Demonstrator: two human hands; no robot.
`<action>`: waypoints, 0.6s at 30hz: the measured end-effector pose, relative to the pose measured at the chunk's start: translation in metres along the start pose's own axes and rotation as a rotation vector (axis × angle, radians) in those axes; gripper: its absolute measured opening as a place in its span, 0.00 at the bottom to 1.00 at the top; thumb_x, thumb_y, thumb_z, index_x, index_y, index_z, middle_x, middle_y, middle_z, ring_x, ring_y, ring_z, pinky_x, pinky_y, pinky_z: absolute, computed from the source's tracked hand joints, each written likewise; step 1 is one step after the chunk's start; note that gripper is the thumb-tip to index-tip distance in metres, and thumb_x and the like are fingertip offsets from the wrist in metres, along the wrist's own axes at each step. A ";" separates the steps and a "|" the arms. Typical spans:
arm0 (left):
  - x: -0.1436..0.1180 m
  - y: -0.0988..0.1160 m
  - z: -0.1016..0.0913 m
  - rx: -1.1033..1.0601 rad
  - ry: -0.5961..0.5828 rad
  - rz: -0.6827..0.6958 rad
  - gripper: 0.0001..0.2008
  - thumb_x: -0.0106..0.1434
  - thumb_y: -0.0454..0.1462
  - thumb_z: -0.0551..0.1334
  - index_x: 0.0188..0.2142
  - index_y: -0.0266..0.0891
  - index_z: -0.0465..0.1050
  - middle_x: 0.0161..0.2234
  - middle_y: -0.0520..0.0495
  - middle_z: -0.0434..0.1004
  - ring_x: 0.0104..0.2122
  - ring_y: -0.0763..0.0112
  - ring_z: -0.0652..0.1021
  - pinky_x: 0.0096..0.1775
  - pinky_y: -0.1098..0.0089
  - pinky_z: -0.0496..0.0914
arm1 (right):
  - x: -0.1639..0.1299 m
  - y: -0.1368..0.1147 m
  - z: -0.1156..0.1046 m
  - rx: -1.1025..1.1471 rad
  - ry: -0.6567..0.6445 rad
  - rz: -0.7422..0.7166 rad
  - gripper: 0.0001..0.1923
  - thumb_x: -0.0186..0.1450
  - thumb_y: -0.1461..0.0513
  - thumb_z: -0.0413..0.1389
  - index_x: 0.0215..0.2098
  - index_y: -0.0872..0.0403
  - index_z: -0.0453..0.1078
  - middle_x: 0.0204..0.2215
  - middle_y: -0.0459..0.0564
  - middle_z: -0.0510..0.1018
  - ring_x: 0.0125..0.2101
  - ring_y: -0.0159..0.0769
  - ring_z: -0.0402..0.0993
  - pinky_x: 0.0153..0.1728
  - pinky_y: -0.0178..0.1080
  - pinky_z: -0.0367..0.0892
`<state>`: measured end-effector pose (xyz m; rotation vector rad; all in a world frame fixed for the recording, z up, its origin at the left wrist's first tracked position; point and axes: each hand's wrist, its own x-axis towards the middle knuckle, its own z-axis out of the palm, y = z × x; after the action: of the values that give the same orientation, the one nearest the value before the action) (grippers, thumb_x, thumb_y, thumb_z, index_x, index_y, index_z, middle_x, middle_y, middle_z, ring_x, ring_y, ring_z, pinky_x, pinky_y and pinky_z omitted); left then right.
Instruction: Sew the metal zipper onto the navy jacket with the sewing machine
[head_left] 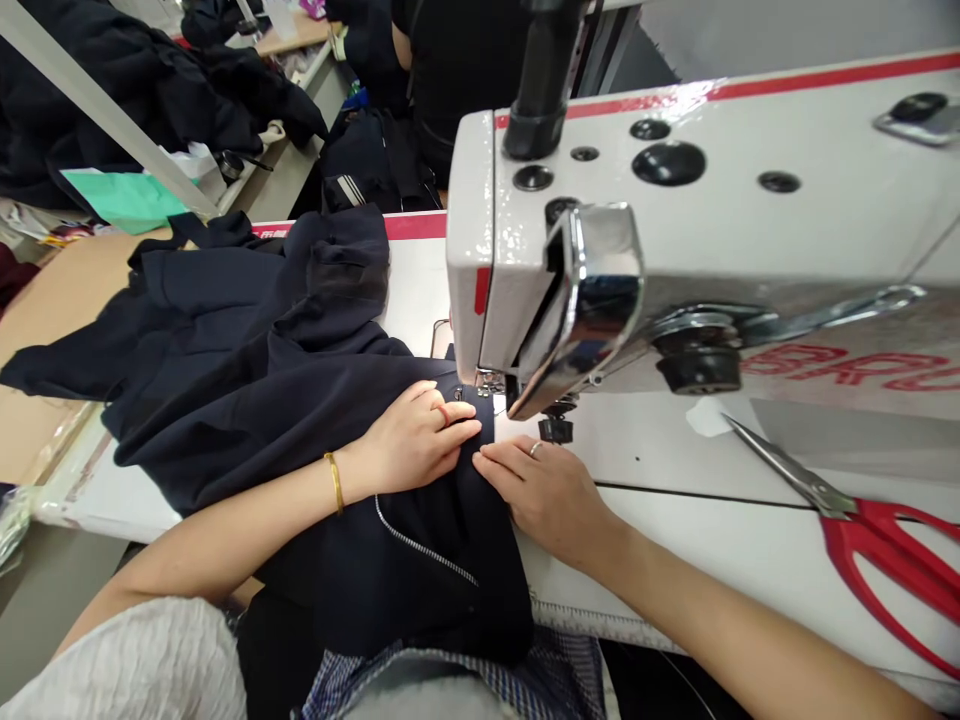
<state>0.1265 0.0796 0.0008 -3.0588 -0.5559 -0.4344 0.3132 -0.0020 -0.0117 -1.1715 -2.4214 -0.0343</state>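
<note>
A dark navy garment point(315, 400) lies across the machine bed and hangs over the front edge, with a white zigzag line point(424, 548) that looks like zipper teeth or trim. My left hand point(420, 435) rests flat on the cloth, fingers stretched toward the presser foot point(484, 390). On the right, my right hand point(551, 495) has its fingers together at the garment's edge, appearing to pinch it; the thumb is hidden. The head of the white sewing machine point(712, 240) stands just beyond both hands. Its needle is hard to make out.
Red-handled scissors point(847, 510) lie open at the right, their tips by a white scrap point(707, 416). A measuring tape point(600, 622) runs along the front edge. Dark cloth point(142, 110) is piled at back left. Another person in black point(469, 90) sits beyond the machine.
</note>
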 end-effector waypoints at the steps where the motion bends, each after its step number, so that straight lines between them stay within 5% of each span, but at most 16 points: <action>1: 0.002 -0.003 0.000 0.005 0.008 0.002 0.12 0.60 0.34 0.53 0.44 0.38 0.66 0.44 0.48 0.71 0.36 0.69 0.70 0.44 0.60 0.63 | 0.002 0.000 0.000 -0.009 -0.006 0.013 0.13 0.59 0.72 0.44 0.35 0.57 0.69 0.29 0.49 0.73 0.28 0.34 0.64 0.25 0.37 0.52; 10: 0.009 -0.002 -0.007 0.049 -0.087 0.104 0.15 0.56 0.37 0.55 0.43 0.34 0.65 0.39 0.42 0.72 0.36 0.63 0.70 0.42 0.58 0.64 | 0.012 0.007 0.003 0.008 0.128 0.251 0.12 0.62 0.68 0.44 0.26 0.54 0.67 0.21 0.46 0.70 0.25 0.32 0.63 0.26 0.35 0.51; 18: 0.000 -0.007 -0.005 -0.437 0.123 -0.304 0.12 0.61 0.29 0.49 0.41 0.38 0.67 0.34 0.49 0.75 0.35 0.75 0.74 0.39 0.72 0.69 | 0.005 0.002 -0.003 -0.010 0.018 0.186 0.08 0.63 0.64 0.48 0.30 0.54 0.68 0.25 0.46 0.71 0.27 0.33 0.61 0.27 0.36 0.48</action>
<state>0.1230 0.0857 0.0056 -3.3181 -1.0543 -0.8467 0.3130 0.0025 -0.0076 -1.3906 -2.2892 0.0006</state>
